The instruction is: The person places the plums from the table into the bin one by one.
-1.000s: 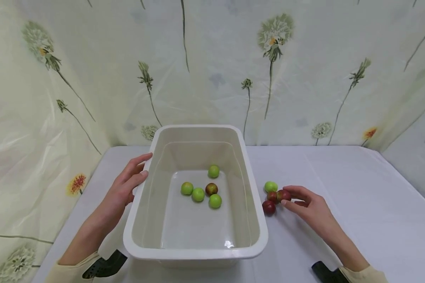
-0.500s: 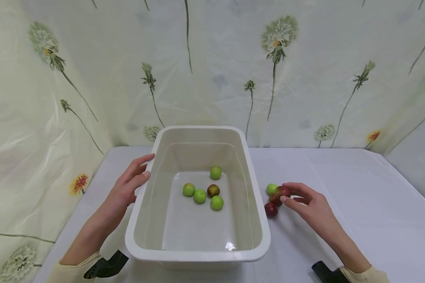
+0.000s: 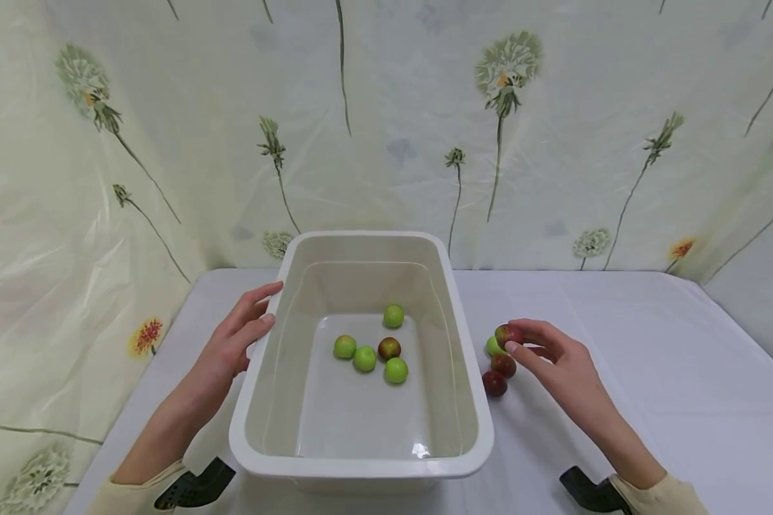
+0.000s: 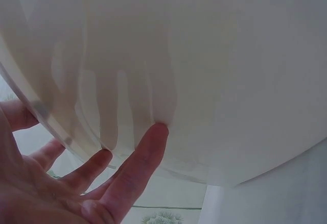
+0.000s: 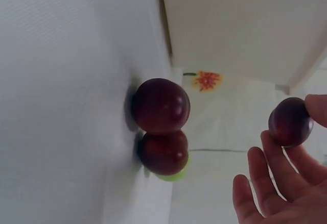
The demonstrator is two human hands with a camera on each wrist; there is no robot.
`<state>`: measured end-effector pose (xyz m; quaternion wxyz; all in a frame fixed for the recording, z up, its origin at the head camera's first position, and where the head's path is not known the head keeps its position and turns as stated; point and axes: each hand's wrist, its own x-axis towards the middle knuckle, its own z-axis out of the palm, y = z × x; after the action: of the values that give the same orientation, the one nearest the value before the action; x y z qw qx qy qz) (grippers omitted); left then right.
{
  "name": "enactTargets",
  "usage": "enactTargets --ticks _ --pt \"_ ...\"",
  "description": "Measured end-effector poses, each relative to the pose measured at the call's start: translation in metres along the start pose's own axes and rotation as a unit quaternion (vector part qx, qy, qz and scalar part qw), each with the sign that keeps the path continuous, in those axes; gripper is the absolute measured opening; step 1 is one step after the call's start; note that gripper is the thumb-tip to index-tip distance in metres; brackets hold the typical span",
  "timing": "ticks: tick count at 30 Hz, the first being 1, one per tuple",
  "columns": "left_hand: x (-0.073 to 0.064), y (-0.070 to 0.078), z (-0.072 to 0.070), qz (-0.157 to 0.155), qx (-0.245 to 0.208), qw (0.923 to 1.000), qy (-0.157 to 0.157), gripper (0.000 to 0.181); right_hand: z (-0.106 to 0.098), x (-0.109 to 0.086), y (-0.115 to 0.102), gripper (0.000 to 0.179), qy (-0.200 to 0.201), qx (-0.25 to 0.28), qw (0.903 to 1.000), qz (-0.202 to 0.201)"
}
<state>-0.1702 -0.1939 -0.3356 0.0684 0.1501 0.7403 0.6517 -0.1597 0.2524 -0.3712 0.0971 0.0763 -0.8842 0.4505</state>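
My right hand (image 3: pixel 560 365) pinches a dark red plum (image 3: pixel 507 335) between thumb and fingertips. In the right wrist view that plum (image 5: pixel 289 123) hangs clear of the white table. Just below it lie two more red plums, one (image 3: pixel 504 365) nearer the hand and another (image 3: pixel 494 384) by the bin. A green plum (image 3: pixel 493 347) sits partly behind the held one. My left hand (image 3: pixel 228 340) rests against the left side of a white plastic bin (image 3: pixel 255 400); in the left wrist view its spread fingertips (image 4: pixel 159 128) touch the outer wall.
Inside the bin lie several green plums, one (image 3: pixel 396 370) toward the front, and one reddish-brown plum (image 3: pixel 389 348). A white cloth (image 3: pixel 650 372) covers the table. A flower-printed curtain (image 3: pixel 386 143) hangs behind and along the sides.
My right hand has lifted the plum up off the others, uncovering the red plum beneath. The left hand has stayed at the bin, and the head view has shifted slightly.
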Motion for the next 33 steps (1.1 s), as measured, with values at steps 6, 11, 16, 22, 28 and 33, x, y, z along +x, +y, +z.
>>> enactTargets --ticks 6,11,16,22,28,33 --pt "-0.001 -0.001 0.000 -0.002 -0.003 1.0000 0.001 0.048 0.001 0.006 -0.010 0.037 0.005 0.000 0.9999 -0.016" --pt "-0.001 -0.001 0.000 -0.002 -0.003 1.0000 0.002 0.048 0.000 0.012 -0.021 0.036 0.012 0.006 0.9993 -0.034" --pt "-0.002 -0.001 0.001 0.000 -0.004 1.0000 0.002 0.048 0.001 0.016 -0.029 0.038 0.019 0.004 0.9988 -0.046" --pt "-0.001 -0.001 0.000 -0.001 0.000 1.0000 0.000 0.048 0.002 0.023 -0.038 0.037 0.031 0.023 0.9975 -0.059" --pt "-0.001 -0.001 0.001 0.001 0.000 1.0000 0.002 0.049 0.002 0.031 -0.049 0.037 0.042 0.053 0.9942 -0.083" --pt "0.000 0.000 0.000 -0.004 0.005 1.0000 0.005 0.048 0.005 0.036 -0.061 0.038 0.042 0.061 0.9909 -0.112"
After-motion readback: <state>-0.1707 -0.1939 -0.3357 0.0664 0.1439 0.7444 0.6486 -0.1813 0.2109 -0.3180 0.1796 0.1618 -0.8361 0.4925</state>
